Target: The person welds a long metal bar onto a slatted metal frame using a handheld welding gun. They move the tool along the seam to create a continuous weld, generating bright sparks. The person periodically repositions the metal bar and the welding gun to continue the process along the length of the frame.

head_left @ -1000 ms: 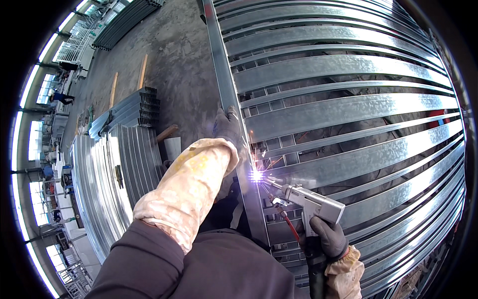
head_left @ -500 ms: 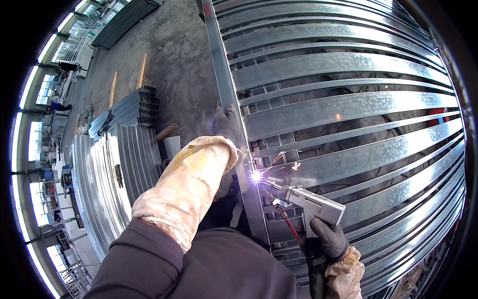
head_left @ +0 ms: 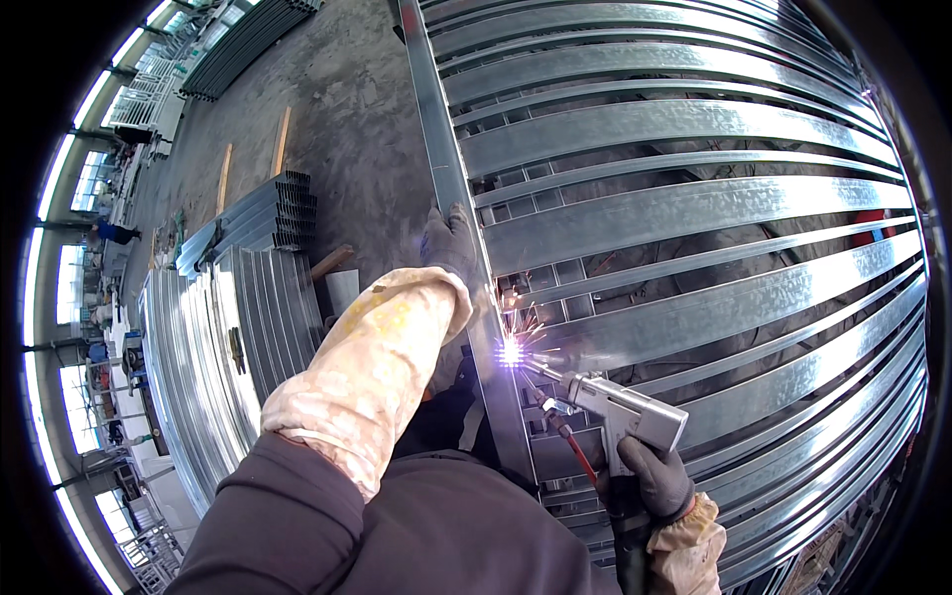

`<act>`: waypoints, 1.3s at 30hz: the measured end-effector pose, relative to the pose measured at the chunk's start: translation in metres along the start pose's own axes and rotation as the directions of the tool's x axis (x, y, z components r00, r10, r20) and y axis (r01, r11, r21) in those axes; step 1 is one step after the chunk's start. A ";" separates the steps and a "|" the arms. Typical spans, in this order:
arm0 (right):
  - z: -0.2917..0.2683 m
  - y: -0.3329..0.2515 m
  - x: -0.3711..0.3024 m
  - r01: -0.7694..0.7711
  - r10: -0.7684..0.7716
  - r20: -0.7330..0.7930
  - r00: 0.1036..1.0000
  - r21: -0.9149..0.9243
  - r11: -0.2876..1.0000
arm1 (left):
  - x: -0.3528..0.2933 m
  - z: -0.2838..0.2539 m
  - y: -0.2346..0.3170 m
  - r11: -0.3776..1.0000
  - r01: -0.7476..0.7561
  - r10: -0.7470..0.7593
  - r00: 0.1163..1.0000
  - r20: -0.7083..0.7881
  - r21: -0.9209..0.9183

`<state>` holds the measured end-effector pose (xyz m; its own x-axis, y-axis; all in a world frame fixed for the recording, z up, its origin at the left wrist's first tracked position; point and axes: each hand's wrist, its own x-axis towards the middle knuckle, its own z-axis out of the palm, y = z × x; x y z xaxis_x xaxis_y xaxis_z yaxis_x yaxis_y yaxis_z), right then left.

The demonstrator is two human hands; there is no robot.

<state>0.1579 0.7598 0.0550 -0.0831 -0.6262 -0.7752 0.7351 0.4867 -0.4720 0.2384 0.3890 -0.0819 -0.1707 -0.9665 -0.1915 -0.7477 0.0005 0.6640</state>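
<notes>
My right hand, in a grey glove, is wrapped round the grip of a silver pistol-shaped welding torch. The torch's slim nozzle points left at a bright white-violet arc where a crosspiece meets the long steel side rail. My left hand, gloved in dark grey, lies against the rail's outer side above the arc, its fingers stretched forward and apart. A pale, stained sleeve covers that forearm. Glare hides the seam itself. A red hose runs beside the torch.
Parallel galvanized steel slats fill the right side, with gaps between them. On the concrete floor to the left lie stacked metal profiles and wooden strips. Far left, a person stands near windows.
Sparks now spray mostly upward from the arc, where before they flew up and to the right. The arc has barely shifted, and both hands stay in about the same place.
</notes>
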 end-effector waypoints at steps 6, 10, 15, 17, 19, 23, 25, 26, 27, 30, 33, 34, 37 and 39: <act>-0.001 0.010 0.003 0.053 -0.054 -0.037 0.998 -0.027 0.998 | 0.003 0.002 0.000 1.000 -0.015 0.015 1.000 0.003 0.011; -0.002 0.012 0.004 0.055 -0.055 -0.036 0.998 -0.022 0.998 | 0.012 0.009 -0.012 0.999 -0.034 0.034 0.999 -0.008 0.024; -0.003 0.007 0.002 0.016 -0.015 -0.007 1.000 0.016 1.000 | 0.010 0.008 -0.009 1.000 -0.012 0.012 1.000 0.012 0.022; -0.004 0.007 0.002 0.019 -0.019 -0.005 1.000 0.012 1.000 | 0.008 0.008 -0.006 1.000 -0.008 0.008 1.000 0.023 0.019; -0.005 0.009 0.002 0.024 -0.024 0.001 1.000 0.012 1.000 | 0.006 0.006 -0.004 1.000 -0.026 0.025 1.000 0.018 0.012; -0.006 0.011 0.002 0.001 0.000 -0.007 1.000 0.025 1.000 | 0.007 0.007 -0.003 1.000 -0.012 0.012 1.000 0.016 0.018; -0.007 0.012 0.003 -0.001 0.001 0.004 1.000 0.021 1.000 | 0.006 0.006 -0.001 1.000 -0.001 0.002 1.000 0.024 -0.004; -0.006 0.013 0.002 0.012 -0.011 -0.011 1.000 0.018 1.000 | 0.010 0.008 -0.006 1.000 -0.010 0.010 1.000 0.012 0.009; -0.004 0.013 0.002 0.024 -0.024 -0.026 0.999 0.015 1.000 | 0.016 0.012 -0.015 1.000 -0.019 0.019 1.000 -0.001 0.021; -0.004 0.013 0.003 0.032 -0.031 -0.028 0.999 0.017 0.999 | 0.017 0.014 -0.016 1.000 -0.014 0.013 1.000 0.006 0.019; -0.005 0.012 0.002 0.026 -0.025 -0.038 0.999 0.036 0.999 | 0.012 0.011 -0.004 1.000 0.002 -0.003 1.000 0.025 0.027; -0.004 0.012 0.002 0.022 -0.020 -0.046 0.999 0.039 0.999 | 0.011 0.010 -0.003 0.999 0.011 -0.012 1.000 0.028 0.032; -0.010 0.018 0.003 0.009 -0.008 -0.012 1.000 0.027 1.000 | 0.015 0.011 -0.009 0.998 0.001 -0.002 1.000 0.028 0.055; -0.011 0.023 0.005 0.024 -0.024 -0.009 1.000 0.011 1.000 | 0.017 0.013 -0.014 0.998 0.007 -0.008 1.000 0.022 0.064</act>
<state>0.1662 0.7747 0.0357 -0.1067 -0.6320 -0.7676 0.7406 0.4646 -0.4855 0.2376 0.3759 -0.1033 -0.1789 -0.9606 -0.2128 -0.7884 0.0105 0.6151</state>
